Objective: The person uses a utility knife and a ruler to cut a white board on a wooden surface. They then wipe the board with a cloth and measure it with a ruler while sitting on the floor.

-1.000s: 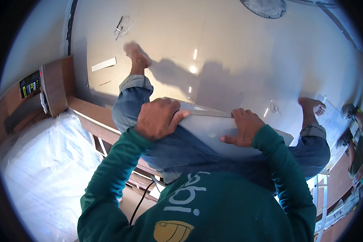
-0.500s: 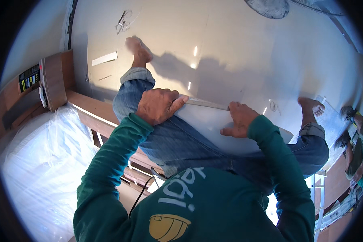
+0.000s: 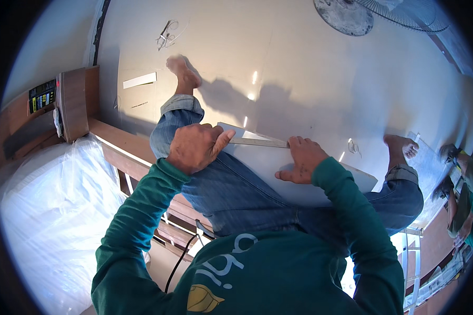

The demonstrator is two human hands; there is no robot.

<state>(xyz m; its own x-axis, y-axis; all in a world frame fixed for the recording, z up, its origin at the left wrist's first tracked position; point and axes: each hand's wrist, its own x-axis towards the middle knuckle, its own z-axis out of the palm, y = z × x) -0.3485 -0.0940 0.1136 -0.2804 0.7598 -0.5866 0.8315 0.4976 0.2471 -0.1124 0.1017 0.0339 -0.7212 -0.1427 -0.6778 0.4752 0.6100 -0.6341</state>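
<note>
A white flat panel [image 3: 263, 163] lies across my lap over my jeans. Over its far part runs a thin, straight greyish strip [image 3: 257, 142], which looks like a metal ruler. My left hand [image 3: 197, 147] is closed round the strip's left end, its thumb stretched along it. The fingers of my right hand [image 3: 305, 157] curl over the strip's right end, while its thumb rests apart on the panel. A corner of the panel shows beyond the strip; my hands hide both of the strip's ends.
Clear plastic sheeting [image 3: 58, 220] covers something at left, beside a brown wooden frame [image 3: 126, 149]. A fan [image 3: 399, 13] stands at the far right. A white offcut [image 3: 140, 80] and thin wires [image 3: 166, 35] lie ahead. Another person [image 3: 465, 205] and a ladder [image 3: 412, 262] are at right.
Both hands have come slightly left and nearer to me with the strip. More of the panel's far corner now shows beyond the strip.
</note>
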